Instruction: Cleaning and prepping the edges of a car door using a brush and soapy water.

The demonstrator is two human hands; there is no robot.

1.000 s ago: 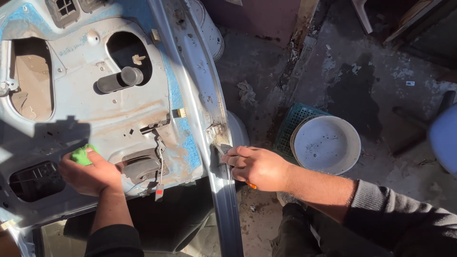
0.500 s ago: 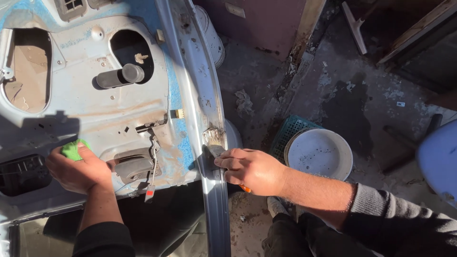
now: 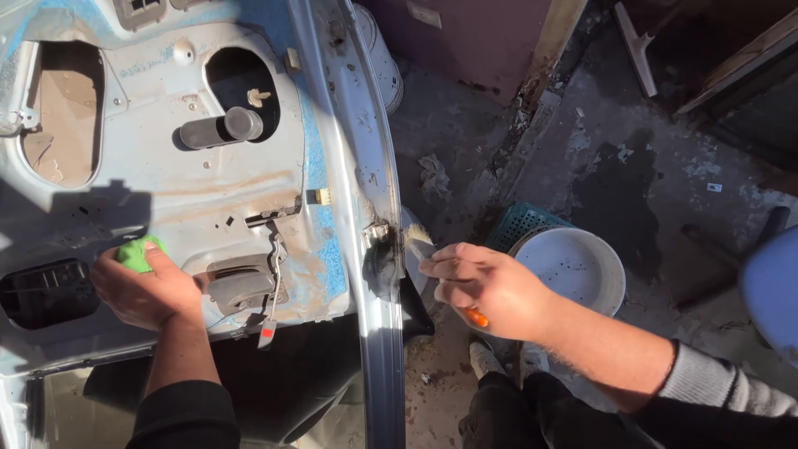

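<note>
White round bucket [image 3: 573, 270]: stands on the stained concrete floor [image 3: 598, 158] against a teal slotted crate [image 3: 517, 223]; inside pale with dark specks, contents otherwise unclear. Car door [image 3: 249, 175]: bare grey sheet metal with blue paint patches, oval cut-outs, a dark cylindrical stub. Left hand [image 3: 141, 287]: clenched on a green cloth [image 3: 137, 252], pressed to the door's inner panel. Right hand [image 3: 486, 287]: grasps an orange-handled brush [image 3: 418, 239], its pale bristles just beside the door's edge.
</note>
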